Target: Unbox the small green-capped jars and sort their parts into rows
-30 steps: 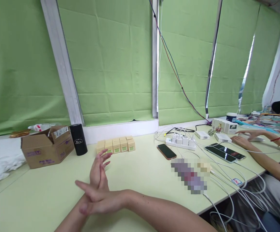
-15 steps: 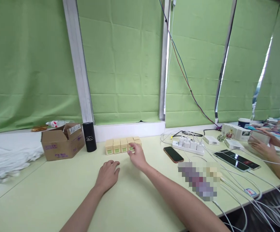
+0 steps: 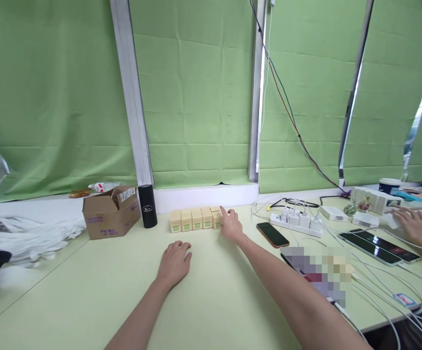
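Note:
Several small cream cardboard boxes (image 3: 197,219) stand side by side in a row near the back of the table, each with a green label low on its front. At the row's right end is my right hand (image 3: 232,225), its index finger stretched out against the side of the last box (image 3: 217,218). It grips nothing that I can see, though its thumb side is partly hidden. My left hand (image 3: 175,261) lies palm down on the table in front of the row, fingers loosely spread and apart from the boxes.
An open brown carton (image 3: 109,218) and a black cylinder (image 3: 147,206) stand left of the row. To the right are a phone (image 3: 272,235), a power strip (image 3: 298,223) with chargers, loose cables and more phones (image 3: 371,246). Another person's hand (image 3: 413,224) is at far right.
My right hand has moved from the front of the boxes to the row's right end, its index finger now stretched out. The left hand stays resting. The view has turned left.

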`<state>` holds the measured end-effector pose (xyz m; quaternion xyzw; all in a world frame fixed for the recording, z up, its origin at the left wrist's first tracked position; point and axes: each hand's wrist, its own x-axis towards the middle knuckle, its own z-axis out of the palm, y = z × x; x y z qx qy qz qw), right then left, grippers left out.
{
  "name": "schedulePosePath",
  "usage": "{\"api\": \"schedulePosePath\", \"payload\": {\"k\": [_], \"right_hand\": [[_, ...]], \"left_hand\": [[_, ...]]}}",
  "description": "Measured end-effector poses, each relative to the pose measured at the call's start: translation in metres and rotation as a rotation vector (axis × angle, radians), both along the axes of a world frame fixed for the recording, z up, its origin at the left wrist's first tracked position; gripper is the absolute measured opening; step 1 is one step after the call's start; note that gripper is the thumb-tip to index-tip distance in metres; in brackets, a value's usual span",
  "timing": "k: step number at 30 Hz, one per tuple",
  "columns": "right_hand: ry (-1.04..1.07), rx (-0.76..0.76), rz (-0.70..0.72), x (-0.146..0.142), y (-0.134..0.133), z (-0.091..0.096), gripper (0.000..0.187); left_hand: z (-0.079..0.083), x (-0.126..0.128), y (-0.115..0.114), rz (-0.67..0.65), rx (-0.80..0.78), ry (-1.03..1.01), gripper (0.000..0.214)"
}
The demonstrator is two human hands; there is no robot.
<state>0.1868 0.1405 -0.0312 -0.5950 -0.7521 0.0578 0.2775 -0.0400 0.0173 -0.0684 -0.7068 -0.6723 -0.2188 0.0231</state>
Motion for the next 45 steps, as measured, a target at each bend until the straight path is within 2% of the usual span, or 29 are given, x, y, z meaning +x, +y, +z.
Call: {"api": "schedulePosePath", "payload": {"k": [3, 6, 12, 17, 20, 27, 32, 38, 42, 45], "right_hand": [[-0.065, -0.018, -0.003, -0.004, 0.004, -0.001, 0.102], [-0.110, -0.040, 0.005, -0.009, 0.007, -0.003, 0.106], [-0.151, -0.095, 0.018, -0.011, 0.004, -0.010, 0.086], [-0.152, -0.059, 0.025, -0.006, 0.001, -0.004, 0.066], [-0.152, -0.031, 0.057, -0.004, -0.004, -0.001, 0.062], [-0.131, 0.030, 0.132, -0.001, -0.034, -0.004, 0.048], [-0.104, 0.054, 0.175, -0.002, -0.061, -0.009, 0.049], [-0.066, 0.054, 0.289, -0.009, -0.092, -0.005, 0.042], [0.115, 0.045, 0.473, -0.016, -0.113, -0.015, 0.044], [0.284, 0.049, 0.522, -0.016, -0.119, -0.029, 0.059]], "left_hand": [[-0.002, -0.001, 0.002, -0.012, 0.004, 0.015, 0.041], [-0.004, -0.002, 0.006, -0.006, 0.007, 0.032, 0.040], [-0.004, -0.002, 0.008, 0.003, 0.010, 0.080, 0.041], [-0.001, 0.000, 0.005, 0.015, 0.002, 0.072, 0.041], [-0.001, 0.001, 0.004, 0.009, 0.005, 0.060, 0.040], [0.001, 0.004, 0.000, 0.024, -0.023, 0.068, 0.038], [0.002, 0.005, -0.002, 0.028, -0.028, 0.045, 0.037], [-0.001, 0.001, 0.002, -0.004, 0.033, -0.205, 0.039], [-0.001, 0.001, 0.003, -0.038, 0.059, -0.323, 0.048], [0.001, 0.003, 0.002, -0.078, 0.040, -0.380, 0.048]]}}
